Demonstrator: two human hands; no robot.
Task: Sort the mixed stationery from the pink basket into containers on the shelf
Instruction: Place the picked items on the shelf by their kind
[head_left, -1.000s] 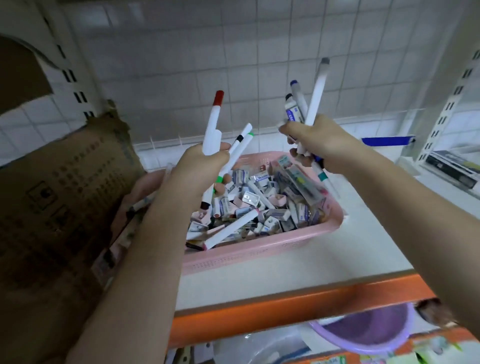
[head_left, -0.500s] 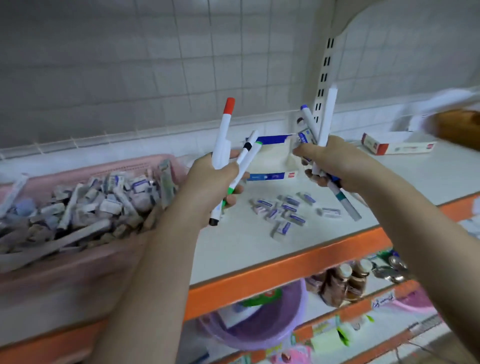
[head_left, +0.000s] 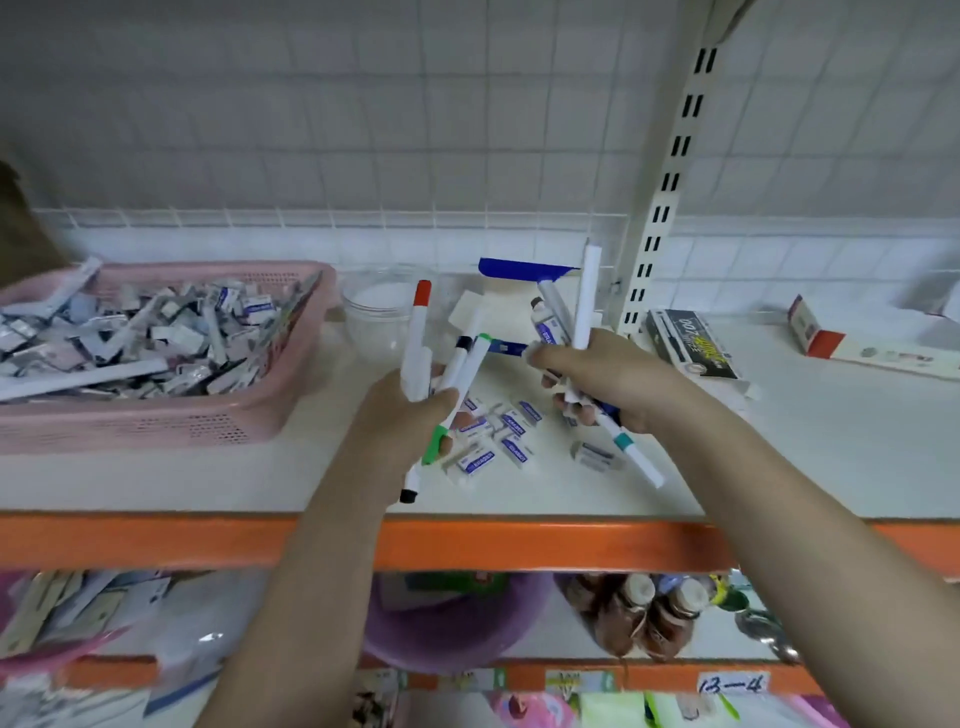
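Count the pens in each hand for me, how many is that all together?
Pens in the left hand: 3 (red cap, black cap, green cap)
Pens in the right hand: about 4; they overlap, so the count is unsure
Total: about 7

Perforated plastic pink basket (head_left: 156, 423); smooth plastic markers (head_left: 415, 343); clear glossy plastic container (head_left: 376, 317).

"13-4" on shelf label (head_left: 732, 684)

Markers (head_left: 418, 338) in both hands (head_left: 402, 415)
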